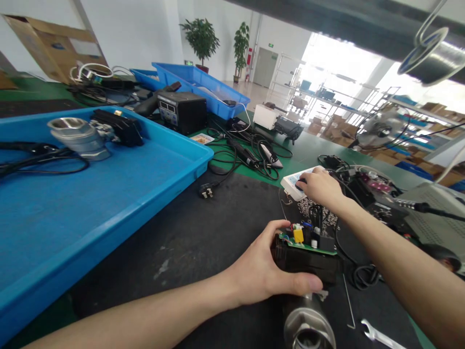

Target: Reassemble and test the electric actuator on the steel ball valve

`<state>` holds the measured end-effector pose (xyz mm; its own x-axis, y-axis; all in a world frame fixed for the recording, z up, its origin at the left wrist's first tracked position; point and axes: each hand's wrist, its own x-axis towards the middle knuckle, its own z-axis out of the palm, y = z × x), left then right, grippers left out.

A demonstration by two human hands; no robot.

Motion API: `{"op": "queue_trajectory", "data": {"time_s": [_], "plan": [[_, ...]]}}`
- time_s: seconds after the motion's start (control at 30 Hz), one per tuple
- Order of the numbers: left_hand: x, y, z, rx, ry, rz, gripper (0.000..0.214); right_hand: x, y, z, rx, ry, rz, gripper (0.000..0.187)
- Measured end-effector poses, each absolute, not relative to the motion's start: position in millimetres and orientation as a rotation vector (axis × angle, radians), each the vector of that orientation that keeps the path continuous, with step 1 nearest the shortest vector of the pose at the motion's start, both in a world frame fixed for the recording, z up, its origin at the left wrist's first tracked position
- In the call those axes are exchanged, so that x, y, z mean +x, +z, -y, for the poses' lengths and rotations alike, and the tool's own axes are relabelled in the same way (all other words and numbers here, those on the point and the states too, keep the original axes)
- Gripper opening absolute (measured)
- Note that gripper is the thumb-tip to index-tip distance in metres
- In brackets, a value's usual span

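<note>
My left hand (pixel 261 271) wraps round the black housing (pixel 308 264) of a valve actuator, thumb on the near side and fingers at the far side. On top of the housing lies an exposed green circuit board (pixel 312 248) with a yellow component and wires. A metal valve body (pixel 308 325) joins it below, its round opening towards me. Farther off, my right hand (pixel 321 186) has its fingers closed on a dark knob (pixel 301 183) on a white box (pixel 290 186). Part of that box is hidden under the hand. Several small metal rings (pixel 307 211) lie between the two hands.
To the left stands a blue tray (pixel 145 189) holding another metal valve (pixel 78 135) with a black actuator. A hex key (pixel 348 300) and an open-end wrench (pixel 379 334) lie at right. Behind are a power plug (pixel 207 191), tangled cables and a black instrument (pixel 183 111).
</note>
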<state>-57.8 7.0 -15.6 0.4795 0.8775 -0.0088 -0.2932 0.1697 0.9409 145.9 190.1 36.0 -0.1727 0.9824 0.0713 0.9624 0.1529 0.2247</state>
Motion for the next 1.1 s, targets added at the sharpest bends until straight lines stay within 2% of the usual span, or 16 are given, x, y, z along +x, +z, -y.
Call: {"op": "queue_trajectory", "data": {"time_s": [0.33,0.57,0.9,1.1], "plan": [[-56.8,-11.3,-8.6,1.033,0.898,-0.579,0.088,149.9,32.5,-207.9,1.927,0.149,-2.2,0.044],[-55.6,-11.9,-9.7,1.028,0.9,-0.57,0.087,147.9,30.0,-196.5,1.895,0.277,-2.227,0.045],[-56.3,-13.8,-10.2,1.041,0.893,-0.602,0.091,145.4,42.1,-190.4,1.861,0.548,-2.223,0.061],[-56.8,-16.0,-10.1,1.032,0.881,-0.596,0.092,145.0,47.1,-180.5,1.834,0.59,-2.21,0.048]]}}
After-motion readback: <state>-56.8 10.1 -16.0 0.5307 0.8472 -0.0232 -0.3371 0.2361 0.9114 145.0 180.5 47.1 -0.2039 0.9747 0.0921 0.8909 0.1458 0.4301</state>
